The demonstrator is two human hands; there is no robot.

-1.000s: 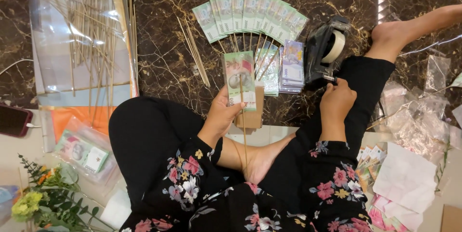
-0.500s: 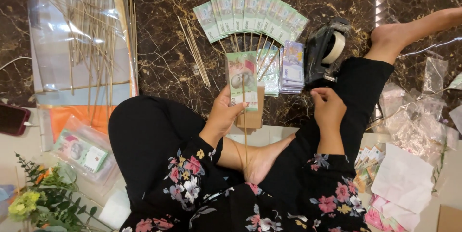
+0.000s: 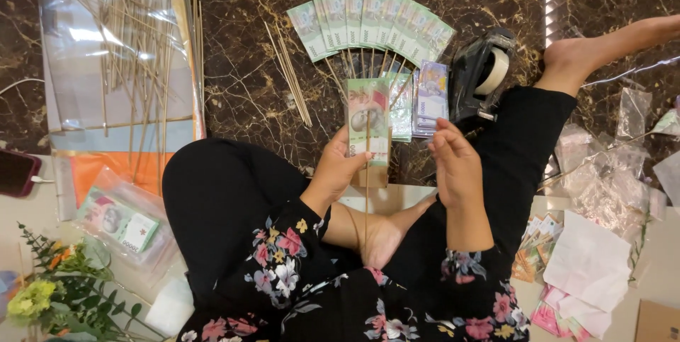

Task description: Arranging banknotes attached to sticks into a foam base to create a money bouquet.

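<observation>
Left hand (image 3: 338,172) holds banknote (image 3: 368,119); right hand (image 3: 453,165) perhaps pinches tape.

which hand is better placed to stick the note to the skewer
Probably the right hand: it hovers free beside the green banknote, near the tape dispenser. The left hand is busy holding the banknote against the thin skewer.

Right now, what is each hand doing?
Left hand: closed on a green banknote and thin stick.
Right hand: fingers pinched together; what they hold cannot be told.

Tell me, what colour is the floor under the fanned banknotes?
Dark brown marble floor with gold veins, seen in the head view.
</observation>
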